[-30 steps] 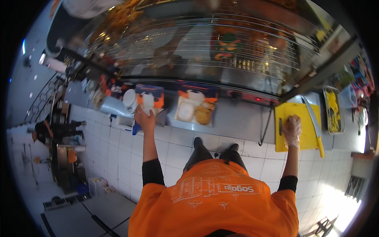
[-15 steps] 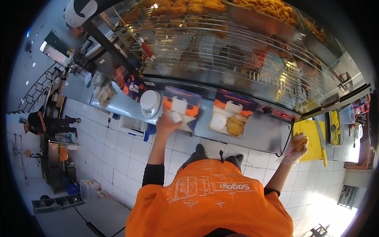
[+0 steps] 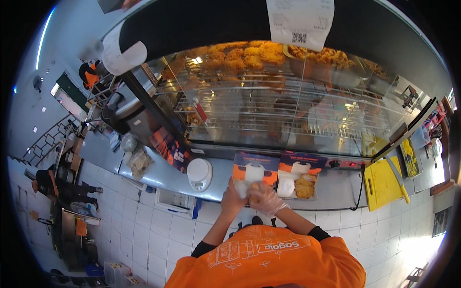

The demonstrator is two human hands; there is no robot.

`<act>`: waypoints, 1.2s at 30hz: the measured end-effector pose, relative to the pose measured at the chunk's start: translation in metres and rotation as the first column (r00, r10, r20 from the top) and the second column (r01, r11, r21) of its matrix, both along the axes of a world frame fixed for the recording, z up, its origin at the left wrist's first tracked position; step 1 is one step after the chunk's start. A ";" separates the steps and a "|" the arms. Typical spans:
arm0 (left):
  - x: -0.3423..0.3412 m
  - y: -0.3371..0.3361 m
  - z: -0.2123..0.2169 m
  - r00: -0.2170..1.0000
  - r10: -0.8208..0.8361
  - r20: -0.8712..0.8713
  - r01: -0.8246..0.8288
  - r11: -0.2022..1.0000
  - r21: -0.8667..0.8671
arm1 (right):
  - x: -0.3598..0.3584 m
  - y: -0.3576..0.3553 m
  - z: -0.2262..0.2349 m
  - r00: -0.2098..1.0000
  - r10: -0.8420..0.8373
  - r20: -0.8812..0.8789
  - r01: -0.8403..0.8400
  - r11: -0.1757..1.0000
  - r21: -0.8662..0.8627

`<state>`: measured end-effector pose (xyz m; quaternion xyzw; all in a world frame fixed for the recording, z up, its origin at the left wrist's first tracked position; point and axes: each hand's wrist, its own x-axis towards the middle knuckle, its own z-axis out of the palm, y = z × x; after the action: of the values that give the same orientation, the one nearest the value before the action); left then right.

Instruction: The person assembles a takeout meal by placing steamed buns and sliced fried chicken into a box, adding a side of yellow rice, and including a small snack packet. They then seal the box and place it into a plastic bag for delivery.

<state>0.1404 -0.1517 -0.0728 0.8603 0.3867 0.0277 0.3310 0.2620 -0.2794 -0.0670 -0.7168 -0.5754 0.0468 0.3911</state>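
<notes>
Two open takeaway boxes, purple and orange, stand side by side on the counter. My right hand, in a clear plastic glove, grips a piece of fried chicken over the left takeaway box. Against that box's left side is my left hand, bare and with curled fingers. A white wrapped packet shows beside its fingers; whether the hand holds the packet or the box edge is hidden. In the right takeaway box, a white packet lies beside fried chicken.
A white scale stands left of the boxes. Behind them rises a glass display case with fried food on racks. At right, a knife lies on a yellow cutting board. Another person stands far left.
My right hand has come from the cutting board to the left box, bringing the fried chicken. My left hand stays at that box. The head view has shifted, showing more of the display case.
</notes>
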 end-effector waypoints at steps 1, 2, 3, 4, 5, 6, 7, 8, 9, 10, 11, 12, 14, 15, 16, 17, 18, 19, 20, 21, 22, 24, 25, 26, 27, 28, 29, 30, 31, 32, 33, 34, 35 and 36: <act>-0.002 0.003 -0.001 1.000 -0.028 0.012 0.029 0.999 -0.027 | -0.001 0.001 0.002 0.994 0.008 0.108 -0.011 1.000 0.021; -0.005 0.007 -0.001 0.997 -0.076 0.025 0.078 0.990 -0.117 | -0.004 0.001 0.006 0.982 0.023 0.188 -0.006 0.996 -0.094; -0.009 0.012 0.002 0.992 -0.115 0.053 0.123 0.973 -0.197 | -0.005 0.000 0.010 0.973 -0.013 0.229 0.038 0.994 -0.103; -0.014 0.018 0.008 0.986 -0.145 0.084 0.163 0.948 -0.275 | -0.007 -0.001 0.013 0.965 -0.015 0.262 0.068 0.978 -0.197; -0.019 0.022 0.016 0.950 -0.146 0.276 0.230 0.926 -0.300 | -0.010 -0.002 0.016 0.948 -0.011 0.318 0.098 0.961 -0.259; -0.021 0.033 0.029 0.902 -0.191 0.386 0.267 0.952 -0.152 | -0.012 -0.003 0.017 0.948 -0.023 0.318 0.113 0.957 -0.267; -0.020 0.049 0.048 0.883 -0.215 0.417 0.255 0.966 -0.042 | -0.014 -0.003 0.018 0.939 -0.034 0.343 0.124 0.962 -0.242; -0.019 0.065 0.071 0.901 -0.200 0.384 0.212 0.977 0.012 | -0.015 -0.004 0.017 0.917 -0.079 0.392 0.152 0.975 -0.159; -0.019 0.083 0.100 0.805 -0.221 0.551 0.183 0.975 0.123 | -0.014 -0.004 0.016 0.931 -0.028 0.365 0.119 0.967 -0.227; -0.019 0.102 0.132 0.725 -0.207 0.657 0.134 0.978 0.160 | -0.011 -0.003 0.015 0.922 -0.002 0.386 0.068 0.985 -0.156; -0.017 0.116 0.166 0.602 -0.119 0.790 0.081 0.993 0.089 | -0.006 -0.002 0.014 0.914 0.016 0.406 0.020 0.996 -0.086; -0.013 0.132 0.201 0.510 -0.165 0.844 -0.054 0.974 0.222 | 0.000 -0.001 0.014 0.904 0.031 0.427 -0.027 1.000 -0.015; -0.007 0.159 0.272 0.311 -0.202 0.929 -0.225 0.934 0.279 | 0.016 -0.001 0.017 0.947 0.224 0.230 -0.183 0.965 -0.188; -0.004 0.172 0.305 0.234 -0.176 0.956 -0.242 0.942 0.232 | 0.026 0.001 0.021 0.941 0.321 0.110 -0.279 0.916 -0.289; -0.001 0.184 0.336 0.141 -0.232 0.962 -0.251 0.932 0.262 | 0.036 0.003 0.024 0.922 0.354 0.158 -0.308 0.916 -0.256; 0.002 0.195 0.364 0.138 -0.186 0.973 -0.257 0.942 0.217 | 0.042 0.005 0.027 0.897 0.401 0.186 -0.350 0.901 -0.257; 0.005 0.202 0.386 0.125 -0.152 0.980 -0.258 0.949 0.180 | 0.043 0.006 0.030 0.890 0.404 0.212 -0.348 0.902 -0.256; 0.008 0.206 0.402 0.113 -0.150 0.982 -0.159 0.973 0.167 | 0.045 0.008 0.033 0.863 0.449 0.229 -0.359 0.867 -0.346; 0.010 0.208 0.413 0.098 -0.123 0.987 -0.060 0.990 0.130 | 0.042 0.006 0.035 0.820 0.492 0.292 -0.338 0.828 -0.448; 0.011 0.207 0.419 0.095 -0.062 0.994 0.023 0.998 0.060 | 0.038 0.006 0.036 0.791 0.484 0.376 -0.280 0.831 -0.480; 0.010 0.201 0.420 0.103 -0.175 0.979 0.032 0.984 0.173 | 0.036 0.002 0.038 0.751 0.531 0.393 -0.274 0.792 -0.546; 0.006 0.185 0.413 0.160 -0.292 0.943 0.003 0.956 0.295 | 0.032 -0.005 0.042 0.812 0.449 0.372 -0.198 0.812 -0.549; 0.005 0.174 0.403 0.169 -0.373 0.912 -0.074 0.918 0.389 | 0.031 -0.009 0.044 0.840 0.432 0.329 -0.190 0.802 -0.567; -0.001 0.161 0.389 0.261 -0.457 0.850 -0.167 0.846 0.506 | 0.030 -0.012 0.046 0.863 0.391 0.318 -0.170 0.820 -0.546; -0.008 0.149 0.375 0.352 -0.480 0.803 -0.239 0.784 0.573 | 0.029 -0.015 0.047 0.862 0.423 0.280 -0.219 0.809 -0.546; -0.015 0.141 0.362 0.439 -0.560 0.702 -0.269 0.664 0.698 | 0.028 -0.018 0.047 0.860 0.435 0.266 -0.255 0.819 -0.514; -0.021 0.135 0.345 0.525 -0.586 0.617 -0.264 0.578 0.772 | 0.027 -0.022 0.047 0.861 0.448 0.242 -0.290 0.823 -0.489; -0.026 0.129 0.324 0.580 -0.582 0.570 -0.229 0.555 0.800 | 0.024 -0.025 0.046 0.848 0.437 0.299 -0.263 0.837 -0.479; -0.030 0.125 0.299 0.669 -0.508 0.542 -0.176 0.600 0.780 | 0.023 -0.027 0.044 0.839 0.421 0.345 -0.223 0.844 -0.488; -0.034 0.119 0.270 0.741 -0.468 0.482 -0.116 0.618 0.778 | 0.021 -0.033 0.041 0.823 0.425 0.377 -0.167 0.815 -0.554; -0.036 0.112 0.238 0.826 -0.380 0.417 -0.073 0.661 0.747 | 0.025 -0.042 0.039 0.849 0.356 0.390 -0.149 0.870 -0.470; -0.038 0.103 0.204 0.901 -0.304 0.310 -0.008 0.702 0.712 | 0.029 -0.049 0.036 0.894 0.222 0.389 -0.129 0.959 -0.253; -0.040 0.091 0.169 0.947 -0.239 0.214 0.040 0.750 0.660 | 0.039 -0.064 0.036 0.974 0.107 0.198 -0.069 0.979 -0.192; -0.043 0.077 0.135 0.979 -0.170 0.111 0.090 0.854 0.513 | 0.042 -0.077 0.031 0.954 -0.166 0.248 0.217 0.957 -0.195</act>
<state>0.0977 -0.0750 0.0620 0.9364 0.2804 0.1710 0.1239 0.3037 -0.3563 -0.0359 -0.8088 -0.5353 -0.0112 0.2432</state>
